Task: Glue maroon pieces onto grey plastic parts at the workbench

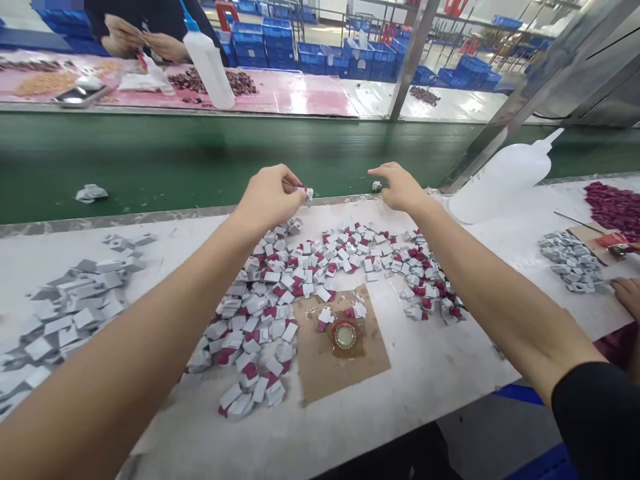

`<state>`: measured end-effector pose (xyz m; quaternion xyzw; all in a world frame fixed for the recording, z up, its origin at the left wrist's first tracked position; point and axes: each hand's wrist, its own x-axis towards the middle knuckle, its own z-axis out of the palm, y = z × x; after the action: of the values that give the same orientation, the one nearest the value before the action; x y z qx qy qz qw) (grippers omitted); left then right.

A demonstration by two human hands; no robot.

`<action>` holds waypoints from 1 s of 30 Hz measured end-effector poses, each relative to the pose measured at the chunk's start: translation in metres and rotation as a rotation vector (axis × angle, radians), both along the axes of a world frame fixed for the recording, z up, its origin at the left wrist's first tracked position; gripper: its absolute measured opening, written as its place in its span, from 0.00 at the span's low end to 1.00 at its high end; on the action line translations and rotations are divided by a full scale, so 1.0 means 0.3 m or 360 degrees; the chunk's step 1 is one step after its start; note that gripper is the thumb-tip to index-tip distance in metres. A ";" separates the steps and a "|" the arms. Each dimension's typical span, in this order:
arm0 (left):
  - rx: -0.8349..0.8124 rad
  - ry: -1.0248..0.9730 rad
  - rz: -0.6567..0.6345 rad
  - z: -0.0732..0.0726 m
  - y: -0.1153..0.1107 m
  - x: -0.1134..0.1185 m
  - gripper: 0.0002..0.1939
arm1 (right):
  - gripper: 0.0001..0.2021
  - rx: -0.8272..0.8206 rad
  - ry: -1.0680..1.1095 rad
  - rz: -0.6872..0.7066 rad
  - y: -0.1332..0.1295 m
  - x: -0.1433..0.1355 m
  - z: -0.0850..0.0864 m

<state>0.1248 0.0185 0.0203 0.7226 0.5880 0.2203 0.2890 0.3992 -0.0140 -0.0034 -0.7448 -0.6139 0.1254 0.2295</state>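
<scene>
My left hand (pixel 273 193) pinches a small grey-and-maroon part (pixel 306 193) above the far edge of the white table. My right hand (pixel 400 188) is stretched to the belt's near edge, index finger extended, beside a small grey piece (pixel 377 186); its other fingers are curled, and whether they touch the piece is unclear. Below both hands spreads a pile of grey-and-maroon parts (pixel 300 267). A brown cardboard square (pixel 320 373) carries a small round dish (pixel 345 335) and two more parts. Left of my left forearm lies a heap of plain grey parts (pixel 75 313).
A green belt (pixel 200 160) runs beyond the table, with a crumpled grey piece (pixel 91 193) on it. A white bottle (pixel 505 180) lies tilted at right, near a metal post (pixel 480 153). Across the belt, a person's hands (pixel 145 40) work; another person's hand (pixel 627 293) is at far right.
</scene>
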 end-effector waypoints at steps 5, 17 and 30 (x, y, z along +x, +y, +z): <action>-0.0143 0.0067 0.0152 -0.090 0.223 0.093 0.11 | 0.16 -0.0066 0.0022 0.0074 0.144 0.028 -0.038; 0.0063 0.0445 -0.0066 -0.060 0.109 -0.019 0.22 | 0.19 -0.0031 0.0682 0.0229 -0.575 -0.121 0.033; 0.0411 0.0552 -0.1381 -0.100 -0.382 0.181 0.06 | 0.07 0.0154 0.0549 0.0035 -1.007 -0.224 -0.154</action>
<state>0.1792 -0.0963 -0.0098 0.9572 0.2397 0.0268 0.1599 0.3321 -0.3160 -0.0497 -0.6935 -0.5788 0.2242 0.3657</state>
